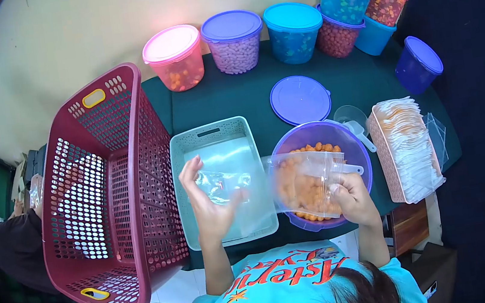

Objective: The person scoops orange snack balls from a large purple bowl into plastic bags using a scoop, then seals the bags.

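Over the light green basket (187, 219), my left hand (206, 201) has its fingers and thumb spread, with clear plastic beside the palm. Clear plastic bags lie in that basket. My right hand (354, 198) is closed on a clear plastic bag (286, 185), which stretches across the front of the purple tub (360, 152). A pale handle (346, 168) shows just above my right fingers; what it belongs to is partly hidden by the bag. Orange round snacks (318, 147) fill part of the tub.
A maroon laundry basket (134, 158) stands at the left. Lidded tubs, including a pink one (177, 62), line the back. Behind the tub lie a purple lid (300, 100) and a clear scoop (357, 125). A pink basket (390, 163) holds packets (408, 143). Another person's dark sleeve (21, 248) shows far left.
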`<state>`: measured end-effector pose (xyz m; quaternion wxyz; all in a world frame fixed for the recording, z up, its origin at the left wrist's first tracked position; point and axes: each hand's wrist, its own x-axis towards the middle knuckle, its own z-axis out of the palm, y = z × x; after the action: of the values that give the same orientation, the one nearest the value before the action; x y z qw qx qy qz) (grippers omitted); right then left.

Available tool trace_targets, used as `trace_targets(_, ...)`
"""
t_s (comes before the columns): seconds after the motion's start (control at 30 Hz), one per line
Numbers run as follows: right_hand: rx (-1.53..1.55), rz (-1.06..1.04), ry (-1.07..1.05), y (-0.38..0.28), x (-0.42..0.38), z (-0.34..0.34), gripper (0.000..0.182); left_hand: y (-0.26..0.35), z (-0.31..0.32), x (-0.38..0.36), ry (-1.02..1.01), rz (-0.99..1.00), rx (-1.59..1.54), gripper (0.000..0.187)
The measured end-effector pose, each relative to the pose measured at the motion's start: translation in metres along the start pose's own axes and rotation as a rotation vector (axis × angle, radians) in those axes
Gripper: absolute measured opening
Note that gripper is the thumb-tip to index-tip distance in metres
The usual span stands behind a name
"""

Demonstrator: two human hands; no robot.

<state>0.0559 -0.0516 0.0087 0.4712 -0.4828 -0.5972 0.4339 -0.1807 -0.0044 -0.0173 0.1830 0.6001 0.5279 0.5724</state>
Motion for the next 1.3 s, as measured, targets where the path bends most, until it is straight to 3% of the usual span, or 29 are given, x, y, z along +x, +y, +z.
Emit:
trace_targets(0.07,-0.03,-0.023,0.004,0.001,0.001,0.005,0.015,0.041,-0.013,0.006,-0.127,0.36,0.161,0.071)
trace_targets(0.13,-0.063,-0.051,0.004,0.001,0.002,0.003,0.015,0.048,-0.021,0.001,0.101,0.295,0.001,0.083)
trace_targets(0.17,-0.113,-0.046,-0.041,0.001,0.002,-0.001,0.014,0.059,-0.018,-0.002,0.192,0.277,-0.236,0.087)
trace_targets(0.2,-0.16,-0.04,-0.085,0.0,0.001,-0.003,0.013,0.06,-0.029,-0.008,0.066,0.446,-0.131,0.094)
trace_targets(0.27,-0.169,0.022,-0.118,-0.004,0.001,-0.003,0.013,0.066,-0.027,-0.019,-0.293,0.677,-0.217,0.099)
trace_targets(0.3,-0.178,0.079,-0.155,-0.006,0.001,-0.002,0.017,0.068,-0.018,-0.021,-0.293,0.673,-0.213,0.099)
trace_targets(0.37,-0.161,0.03,-0.173,-0.006,0.001,0.003,0.015,0.071,0.007,-0.02,-0.673,0.542,0.0,0.108)
trace_targets(0.47,-0.138,-0.024,-0.195,-0.006,0.0,0.01,0.012,0.051,0.032,-0.018,-0.682,0.484,0.08,0.111)
trace_targets(0.7,-0.166,-0.009,-0.23,-0.002,-0.001,0.009,0.013,0.038,0.037,-0.021,-0.685,0.392,-0.019,0.086)
trace_targets(0.93,-0.185,0.106,-0.315,-0.005,0.003,0.003,0.017,0.029,0.03,-0.026,-0.627,0.302,-0.123,0.075)
trace_targets(1.0,-0.236,0.064,-0.119,0.002,0.003,-0.005,0.02,0.024,0.027,-0.027,-0.575,0.286,-0.131,0.071)
trace_targets(1.03,-0.354,0.015,0.007,0.005,0.005,-0.013,0.023,0.024,0.026,-0.028,-0.578,0.287,-0.133,0.071)
trace_targets(1.07,-0.766,-0.021,-0.011,0.007,0.011,-0.027,0.023,0.023,0.024,-0.029,-0.523,0.261,-0.128,0.068)
trace_targets(1.13,-1.178,-0.075,0.079,0.029,0.01,-0.041,0.02,0.021,0.022,-0.031,-0.473,0.236,-0.126,0.065)
trace_targets(1.17,-1.18,-0.075,0.083,0.034,0.01,-0.045,0.02,0.019,0.022,-0.031,-0.478,0.243,-0.119,0.065)
trace_targets(1.23,-1.389,-0.043,-0.104,0.04,0.01,-0.047,0.018,0.017,0.022,-0.03,-0.479,0.25,-0.112,0.065)
trace_targets(1.3,-1.445,-0.07,-0.11,0.047,0.011,-0.046,0.016,0.014,0.023,-0.032,-0.496,0.257,-0.115,0.067)
